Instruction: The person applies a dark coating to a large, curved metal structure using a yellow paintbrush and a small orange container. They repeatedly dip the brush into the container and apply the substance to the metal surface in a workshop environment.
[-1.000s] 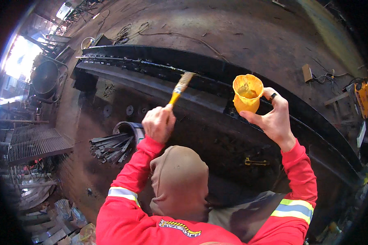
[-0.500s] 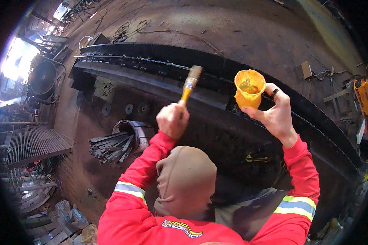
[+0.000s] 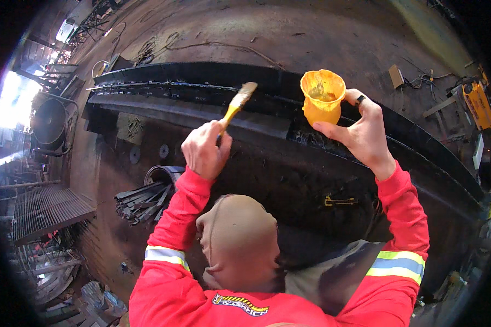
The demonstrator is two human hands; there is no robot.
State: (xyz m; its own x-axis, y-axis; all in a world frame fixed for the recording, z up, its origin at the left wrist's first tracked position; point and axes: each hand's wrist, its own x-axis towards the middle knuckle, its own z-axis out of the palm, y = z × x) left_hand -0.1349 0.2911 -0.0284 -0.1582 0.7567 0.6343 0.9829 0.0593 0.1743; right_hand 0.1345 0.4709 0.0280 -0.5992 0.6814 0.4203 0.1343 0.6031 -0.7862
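Observation:
My left hand (image 3: 207, 150) is closed around the yellow handle of a paintbrush (image 3: 238, 103). Its pale bristles point up and to the right, over a long black steel beam (image 3: 191, 111); whether they touch it I cannot tell. A yellow cup (image 3: 322, 109) with an uneven rim and yellow paint inside is gripped in my right hand (image 3: 363, 128), thumb on the near side. The cup is held up in front of the beam, its mouth tilted toward me. A gap separates brush and cup.
A toppled drum (image 3: 166, 177) spills flat metal strips (image 3: 142, 201) at left. Beyond lie a metal grating (image 3: 49, 210) and a large round fan-like machine (image 3: 50, 122). A yellow tool (image 3: 341, 201) sits on the floor near my right forearm; cables (image 3: 218, 44) run behind the beam.
My left hand has moved left and slightly up, and the brush has turned in it. The cup in my right hand has risen slightly and shifted left. The view has shifted a little too.

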